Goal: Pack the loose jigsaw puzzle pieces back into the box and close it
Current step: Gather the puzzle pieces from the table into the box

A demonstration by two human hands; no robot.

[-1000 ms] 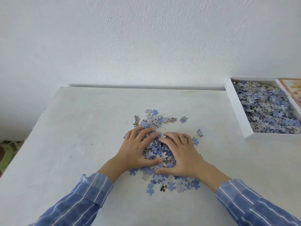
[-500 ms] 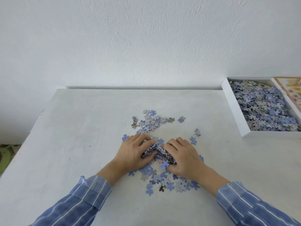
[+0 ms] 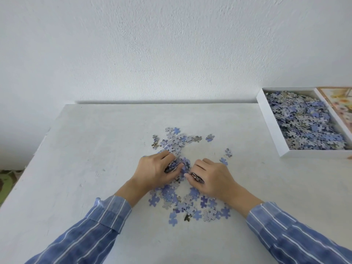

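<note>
Loose blue and grey puzzle pieces (image 3: 187,205) lie scattered at the middle of the white table (image 3: 85,168). My left hand (image 3: 154,171) grips a bunch of pieces with curled fingers. Just right of it, my right hand (image 3: 211,177) holds another bunch against the table. More loose pieces (image 3: 176,139) lie just beyond my hands. The open white box (image 3: 270,122) stands at the far right, filled with many pieces.
The box lid (image 3: 341,103), with a flower picture, lies right of the box at the frame edge. A white wall rises behind the table. A green patterned floor (image 3: 5,181) shows past the table's left edge.
My hands were flat over the pile with fingertips meeting. They have since curled, drawn slightly apart, and each has gathered a bunch of pieces.
</note>
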